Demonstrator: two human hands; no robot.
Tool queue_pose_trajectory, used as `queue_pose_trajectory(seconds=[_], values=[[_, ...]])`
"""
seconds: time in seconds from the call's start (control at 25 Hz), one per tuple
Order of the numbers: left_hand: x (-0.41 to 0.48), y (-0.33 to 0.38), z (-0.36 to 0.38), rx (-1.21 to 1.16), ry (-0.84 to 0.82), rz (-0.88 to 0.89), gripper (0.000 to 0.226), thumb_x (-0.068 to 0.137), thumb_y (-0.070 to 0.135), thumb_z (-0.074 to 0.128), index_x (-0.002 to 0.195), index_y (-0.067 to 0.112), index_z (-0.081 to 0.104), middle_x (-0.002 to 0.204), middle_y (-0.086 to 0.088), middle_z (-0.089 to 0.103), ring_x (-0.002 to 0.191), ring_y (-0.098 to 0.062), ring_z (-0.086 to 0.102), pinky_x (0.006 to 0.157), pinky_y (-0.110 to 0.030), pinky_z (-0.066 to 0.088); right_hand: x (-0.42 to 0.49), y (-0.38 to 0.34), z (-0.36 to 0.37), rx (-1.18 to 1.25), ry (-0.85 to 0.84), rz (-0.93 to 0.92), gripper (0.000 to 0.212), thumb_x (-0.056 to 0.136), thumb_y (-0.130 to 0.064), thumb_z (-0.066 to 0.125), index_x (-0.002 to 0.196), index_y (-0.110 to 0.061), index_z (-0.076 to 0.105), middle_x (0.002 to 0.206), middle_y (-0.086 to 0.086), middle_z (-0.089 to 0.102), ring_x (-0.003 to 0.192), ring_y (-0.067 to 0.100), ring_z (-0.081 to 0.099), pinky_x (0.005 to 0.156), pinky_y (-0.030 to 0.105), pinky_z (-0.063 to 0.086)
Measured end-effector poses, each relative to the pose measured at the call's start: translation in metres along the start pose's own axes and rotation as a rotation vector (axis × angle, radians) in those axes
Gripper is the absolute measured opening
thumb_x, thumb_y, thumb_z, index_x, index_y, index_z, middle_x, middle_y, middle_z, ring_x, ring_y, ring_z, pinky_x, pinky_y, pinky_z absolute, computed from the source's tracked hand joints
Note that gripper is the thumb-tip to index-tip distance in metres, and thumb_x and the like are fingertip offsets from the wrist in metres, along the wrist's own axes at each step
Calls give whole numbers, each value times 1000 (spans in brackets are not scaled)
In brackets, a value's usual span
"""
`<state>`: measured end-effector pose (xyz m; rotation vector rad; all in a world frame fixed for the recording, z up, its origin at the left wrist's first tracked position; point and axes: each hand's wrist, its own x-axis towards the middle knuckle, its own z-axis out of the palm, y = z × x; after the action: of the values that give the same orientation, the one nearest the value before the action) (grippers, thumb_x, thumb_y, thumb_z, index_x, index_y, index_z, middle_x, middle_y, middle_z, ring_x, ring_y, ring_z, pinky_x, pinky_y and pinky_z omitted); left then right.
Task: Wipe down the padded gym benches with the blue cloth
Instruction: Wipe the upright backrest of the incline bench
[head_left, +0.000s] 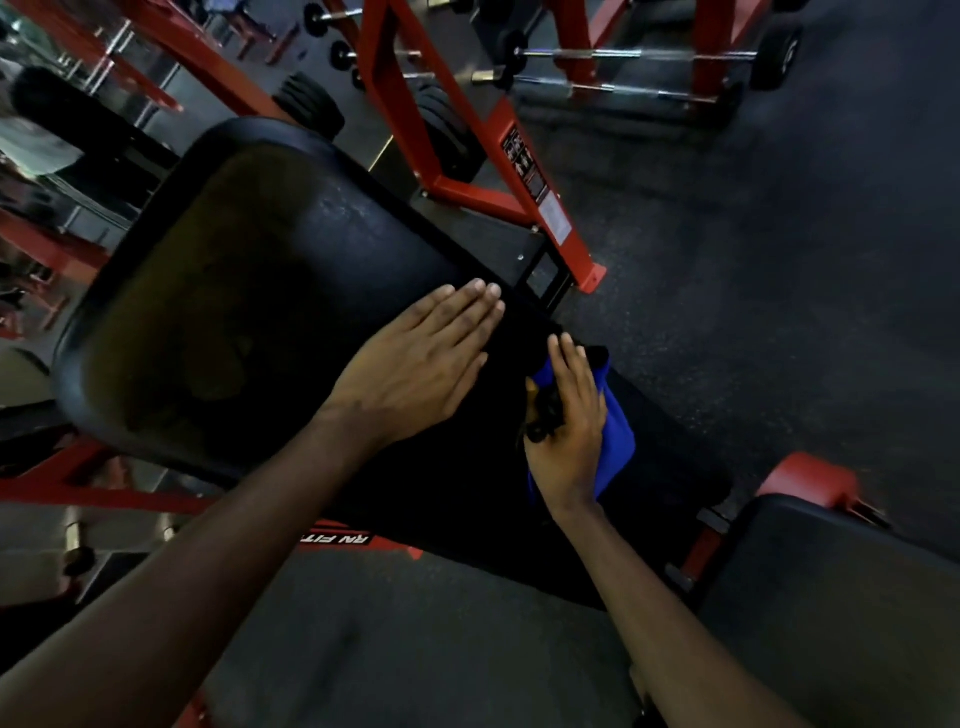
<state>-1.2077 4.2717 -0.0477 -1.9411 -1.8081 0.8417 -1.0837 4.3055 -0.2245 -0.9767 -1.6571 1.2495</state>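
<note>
My left hand (415, 358) lies flat, fingers straight and together, on the black bench pad (249, 270); just beside it my right hand (571, 436), fingers extended, presses the blue cloth (618, 441) against the padding

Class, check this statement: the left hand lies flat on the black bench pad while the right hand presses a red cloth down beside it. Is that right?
Not quite: the cloth is blue, not red. The head view shows the left hand lying flat on the black bench pad while the right hand presses the cloth down beside it.
</note>
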Motion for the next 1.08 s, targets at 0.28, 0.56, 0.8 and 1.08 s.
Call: queue_pose_trajectory(seconds=[0.28,0.56,0.8,1.08], values=[[0,2,-1,-5,-4,-7,58,106,34,31,154,2,32,162,-16,29,153,-25,21,126,-39,13,26,-34,3,40,-36,-112,51,99,-36,52,148,-22,49,157,-8,41,149,8,30,118,55,26],[1,1,-3,18,-33,-2,60,108,39,26,156,3,28,164,-15,25,154,-25,18,126,-40,12,-4,38,-8,30,132,72,50,98,-30,57,146,-20,51,153,-6,47,146,12,37,110,57,37],[0,2,-4,31,-28,2,65,107,45,27,156,3,27,163,-15,25,153,-25,19,126,-40,14,13,-1,5,55,119,67,47,98,-27,59,144,-21,53,152,-8,49,147,10,34,118,50,29],[1,0,-5,18,-26,2,64,107,45,26,156,4,27,164,-14,24,154,-25,17,126,-40,14,-2,49,-11,54,125,115,50,99,-33,55,147,-22,50,154,-8,46,147,11,36,112,58,35]])
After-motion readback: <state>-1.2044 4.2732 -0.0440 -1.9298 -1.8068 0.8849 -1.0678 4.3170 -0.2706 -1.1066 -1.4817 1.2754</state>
